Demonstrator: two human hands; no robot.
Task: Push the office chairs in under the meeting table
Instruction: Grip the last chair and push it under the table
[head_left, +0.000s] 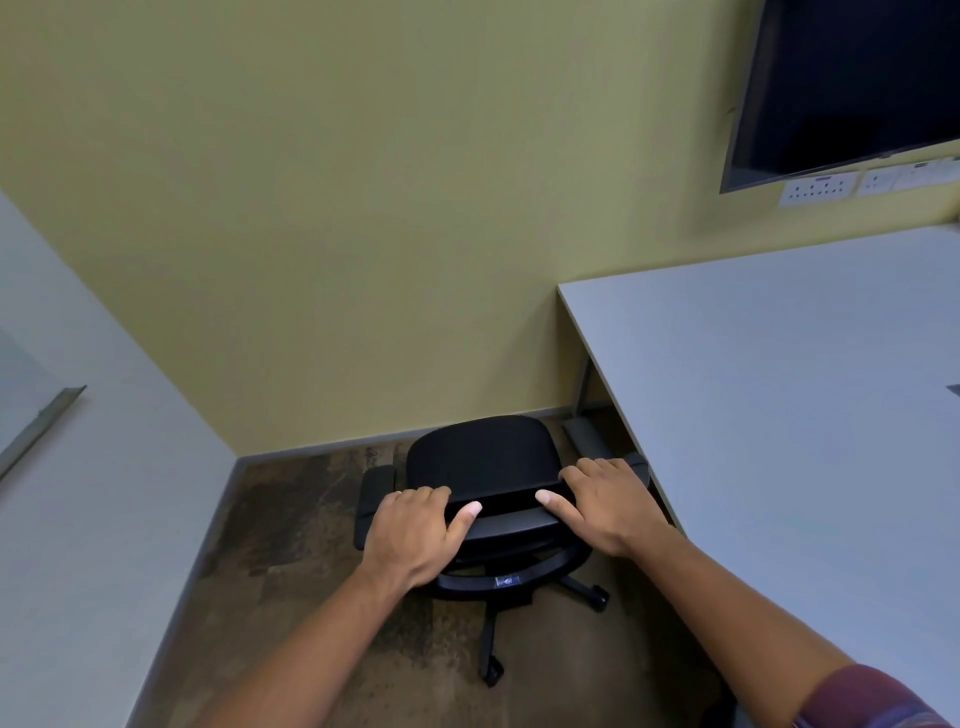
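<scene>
Chair (483, 457) beside grey table (779, 364) | both hands grip backrest | brown floor (291, 519), yellow wall (363, 208)

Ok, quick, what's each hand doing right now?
Left hand: closed over the top of the chair backrest.
Right hand: closed over the same backrest, nearer the table.

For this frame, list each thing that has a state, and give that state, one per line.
office chair: out from under the table, seat facing the far wall
left hand: on the top of the backrest, fingers curled over it
right hand: on the top of the backrest, fingers over it
meeting table: no chair pushed in under it
wall screen: dark
</scene>
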